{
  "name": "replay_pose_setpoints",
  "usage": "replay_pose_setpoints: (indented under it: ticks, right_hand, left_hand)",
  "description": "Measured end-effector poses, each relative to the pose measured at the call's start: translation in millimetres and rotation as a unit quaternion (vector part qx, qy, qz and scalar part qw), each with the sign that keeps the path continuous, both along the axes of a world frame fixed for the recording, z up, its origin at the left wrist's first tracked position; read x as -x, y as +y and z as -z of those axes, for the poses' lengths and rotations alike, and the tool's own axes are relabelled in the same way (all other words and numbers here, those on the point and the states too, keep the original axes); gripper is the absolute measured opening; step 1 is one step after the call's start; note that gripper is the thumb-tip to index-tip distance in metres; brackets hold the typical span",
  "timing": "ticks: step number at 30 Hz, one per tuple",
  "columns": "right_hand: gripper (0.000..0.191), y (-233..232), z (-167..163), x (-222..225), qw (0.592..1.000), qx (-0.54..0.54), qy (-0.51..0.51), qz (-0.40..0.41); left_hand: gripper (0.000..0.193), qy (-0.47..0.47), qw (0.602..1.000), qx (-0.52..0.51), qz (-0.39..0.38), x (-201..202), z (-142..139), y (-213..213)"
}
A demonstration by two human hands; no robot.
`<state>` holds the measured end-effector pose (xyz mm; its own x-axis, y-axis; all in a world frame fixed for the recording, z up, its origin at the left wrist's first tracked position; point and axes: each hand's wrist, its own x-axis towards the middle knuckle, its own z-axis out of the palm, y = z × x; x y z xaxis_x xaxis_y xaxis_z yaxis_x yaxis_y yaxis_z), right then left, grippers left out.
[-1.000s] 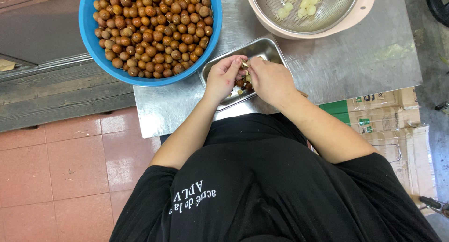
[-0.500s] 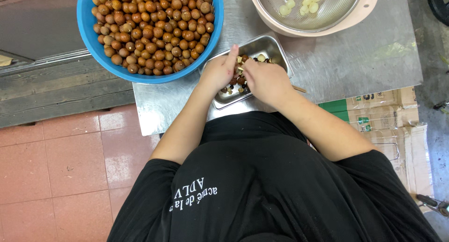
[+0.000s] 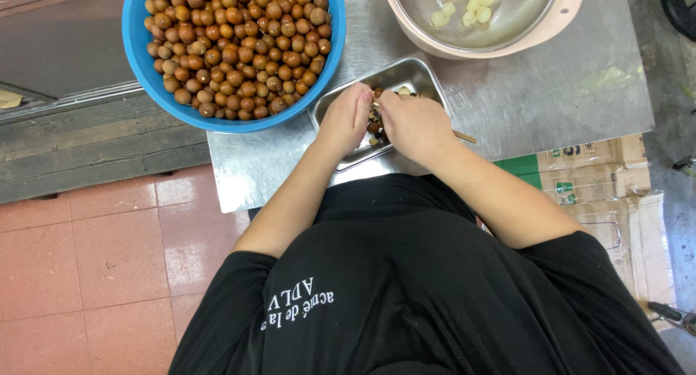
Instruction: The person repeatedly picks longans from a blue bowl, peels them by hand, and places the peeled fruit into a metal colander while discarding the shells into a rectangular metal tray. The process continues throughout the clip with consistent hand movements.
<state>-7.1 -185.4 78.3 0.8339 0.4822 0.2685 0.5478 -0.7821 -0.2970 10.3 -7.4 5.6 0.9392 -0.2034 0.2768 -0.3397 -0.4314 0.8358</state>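
Both hands, left hand (image 3: 346,117) & right hand (image 3: 412,125), are pinching one small brown fruit (image 3: 375,121) w/ fingers tight over the metal tray (image 3: 424,76), just beside the blue bowl (image 3: 141,59), so it's maybe slipping & rolling off the tray.

The fruit pinched between the left hand (image 3: 346,120) and right hand (image 3: 413,125) is almost wholly covered by the fingertips, and its kind cannot be told. The near half of the tray (image 3: 409,74) is hidden under both hands. A thin stick (image 3: 465,136) just right of the tray is covered but for its tip. Beyond the tray, the bowl (image 3: 145,70) and the strainer (image 3: 500,27) are cut off by the top edge.
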Motion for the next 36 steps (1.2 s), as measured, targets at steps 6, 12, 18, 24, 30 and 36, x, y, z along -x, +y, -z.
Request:
replay_pose_setpoints:
  ticks: [6, 12, 18, 24, 30, 36]
  right_hand:
    - [0.012, -1.5, 9.7, 11.9, 0.998, -0.015, -0.041, -0.045]
    - [0.014, -6.8, 24.5, -1.5, 1.0, -0.007, 0.008, -0.014]
    - [0.024, -19.4, 44.5, -49.2, 0.808, -0.23, 0.541, -0.019]
    - [0.023, -26.5, 58.3, -61.7, 0.649, -0.325, 0.688, 0.01]
    - [0.021, -27.8, 62.7, -66.3, 0.52, -0.403, 0.753, 0.017]
    - [0.024, -29.6, 54.8, -57.2, 0.781, -0.242, 0.575, 0.038]
  left_hand:
    - [0.077, 0.299, 0.954, 0.014, -0.008, -14.9, 1.4, 2.0]
    - [0.081, 0.16, 0.984, -0.042, -0.062, -8.0, 11.4, -2.2]
    - [0.08, 0.251, 0.963, 0.085, -0.052, -10.7, 31.5, -3.8]
    - [0.068, 0.494, 0.806, 0.325, 0.007, -16.7, 33.8, -6.1]
    - [0.067, 0.583, 0.724, 0.367, 0.043, -24.7, 28.2, -2.2]
    - [0.041, 0.344, 0.921, 0.18, 0.018, -10.1, 24.1, -1.1]
